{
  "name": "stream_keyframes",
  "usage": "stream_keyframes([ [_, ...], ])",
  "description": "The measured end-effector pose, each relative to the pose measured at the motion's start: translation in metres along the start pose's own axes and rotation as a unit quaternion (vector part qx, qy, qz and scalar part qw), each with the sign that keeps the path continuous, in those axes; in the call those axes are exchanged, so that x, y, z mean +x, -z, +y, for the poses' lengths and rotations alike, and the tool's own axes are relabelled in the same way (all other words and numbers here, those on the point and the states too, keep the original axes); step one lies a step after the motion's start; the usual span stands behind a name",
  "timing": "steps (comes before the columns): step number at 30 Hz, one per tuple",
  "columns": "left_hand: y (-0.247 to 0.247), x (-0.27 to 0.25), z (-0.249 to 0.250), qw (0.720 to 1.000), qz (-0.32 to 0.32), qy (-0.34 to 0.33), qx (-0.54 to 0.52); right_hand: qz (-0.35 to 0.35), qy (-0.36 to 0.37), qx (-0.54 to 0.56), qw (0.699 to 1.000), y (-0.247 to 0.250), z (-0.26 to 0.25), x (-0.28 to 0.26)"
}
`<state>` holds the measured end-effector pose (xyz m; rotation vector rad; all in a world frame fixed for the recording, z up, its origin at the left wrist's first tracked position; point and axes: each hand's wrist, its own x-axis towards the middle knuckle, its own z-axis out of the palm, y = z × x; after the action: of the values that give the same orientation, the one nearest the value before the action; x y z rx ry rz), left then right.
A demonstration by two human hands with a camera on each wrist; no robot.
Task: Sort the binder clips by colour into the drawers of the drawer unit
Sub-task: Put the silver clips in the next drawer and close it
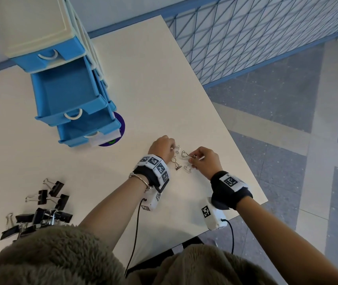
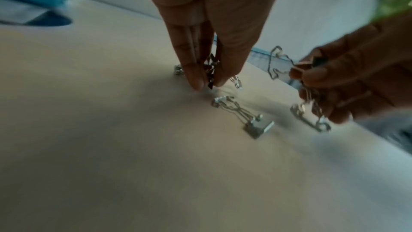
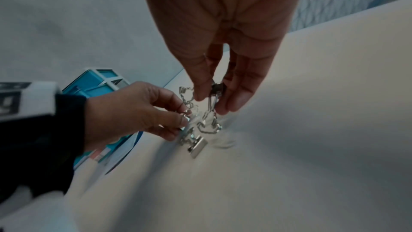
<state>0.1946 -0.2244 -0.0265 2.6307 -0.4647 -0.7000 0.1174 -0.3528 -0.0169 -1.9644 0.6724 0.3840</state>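
Several silver binder clips lie in a small cluster on the white table. My left hand pinches one silver clip between thumb and fingertips, right at the table surface. My right hand pinches another silver clip by its body, with wire handles hanging below it. One loose silver clip lies flat between the two hands, also seen in the left wrist view. The blue drawer unit stands at the far left with its middle drawer and a lower drawer pulled out.
A pile of black binder clips lies at the near left of the table. A purple disc sits under the drawer unit's corner. The table's right edge runs close to my right hand. A blue mesh fence stands beyond.
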Motion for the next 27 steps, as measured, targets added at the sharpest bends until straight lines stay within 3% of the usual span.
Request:
stream_keyframes([
  [5, 0.011, -0.018, -0.029, 0.992, 0.061, 0.06, -0.098, -0.041, 0.031, -0.06, 0.997, -0.025, -0.015, 0.0],
  [11, 0.009, -0.053, -0.059, 0.978, 0.11, 0.099, -0.15, -0.033, 0.05, -0.162, 0.985, -0.046, -0.019, -0.005],
  [15, 0.004, -0.066, -0.069, 0.972, 0.118, 0.114, -0.169, -0.031, 0.059, -0.216, 0.974, -0.049, -0.014, -0.011],
  [27, -0.004, -0.078, -0.068, 0.97, 0.124, 0.117, -0.174, -0.015, 0.077, -0.236, 0.969, -0.054, -0.008, -0.016],
])
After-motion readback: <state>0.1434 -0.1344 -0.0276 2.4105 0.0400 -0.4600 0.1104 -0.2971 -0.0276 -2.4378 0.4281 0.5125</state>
